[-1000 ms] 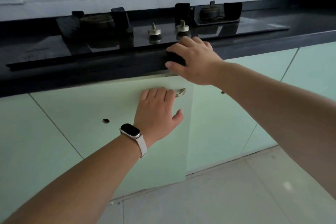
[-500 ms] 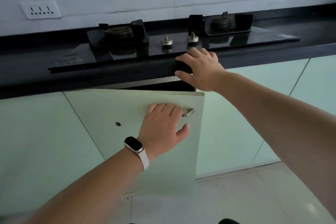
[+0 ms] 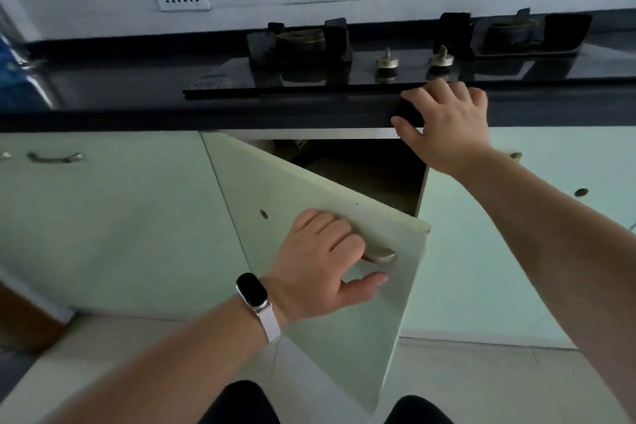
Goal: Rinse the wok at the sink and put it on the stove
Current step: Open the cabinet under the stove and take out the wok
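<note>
On the cabinet door point(image 3: 309, 189), the left hand point(image 3: 320, 268) has its grip closed around the metal handle point(image 3: 380, 255), fingers hooked over the top and thumb spread underneath against the pale green panel. The door stands swung partly out, hinged on its left edge, with the dark cabinet interior point(image 3: 371, 175) showing behind its upper right corner. Above, the right hand point(image 3: 444, 127) rests with a loose, open grip over the front edge of the black tabletop point(image 3: 241, 113), fingers on top and thumb down the face, holding nothing. The stove point(image 3: 378, 72) sits on that tabletop, both burners bare. The wok is not in view; whether it is inside the cabinet cannot be told, since the interior is too dark. To do this step well, the pull should probably follow the door's arc outward and leftward, with the right hand as a brace, until the opening is wide enough to see and reach inside.
</note>
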Motion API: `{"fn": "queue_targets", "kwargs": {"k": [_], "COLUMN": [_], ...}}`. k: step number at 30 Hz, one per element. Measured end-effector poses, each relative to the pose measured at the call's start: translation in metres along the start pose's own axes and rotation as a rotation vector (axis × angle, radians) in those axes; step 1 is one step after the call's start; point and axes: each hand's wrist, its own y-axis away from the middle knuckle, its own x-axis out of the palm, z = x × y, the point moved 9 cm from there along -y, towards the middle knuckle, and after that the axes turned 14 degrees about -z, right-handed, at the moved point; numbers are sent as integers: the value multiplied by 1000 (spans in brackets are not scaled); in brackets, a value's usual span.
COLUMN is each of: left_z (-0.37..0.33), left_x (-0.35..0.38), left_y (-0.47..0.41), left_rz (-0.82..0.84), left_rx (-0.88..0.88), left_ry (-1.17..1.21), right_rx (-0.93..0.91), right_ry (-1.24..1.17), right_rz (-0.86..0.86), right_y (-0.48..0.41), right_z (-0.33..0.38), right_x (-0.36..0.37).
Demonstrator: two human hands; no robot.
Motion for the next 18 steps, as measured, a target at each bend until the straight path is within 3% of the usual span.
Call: {"fn": "queue_targets", "kwargs": {"k": [9, 15, 18], "left_z": [-1, 15, 24], "left_x": [-76, -111, -134], "left_y": [24, 48, 55], "left_rz": [-21, 135, 201], "left_rx": [73, 13, -11], "left_ry": [97, 48, 56], "right_rx": [11, 67, 91], "right_ry": [33, -30, -99], "right_rz": [-21, -54, 14], "right_y": [0, 0, 1], "right_z": [1, 1, 1], "right_x": [4, 0, 3]}}
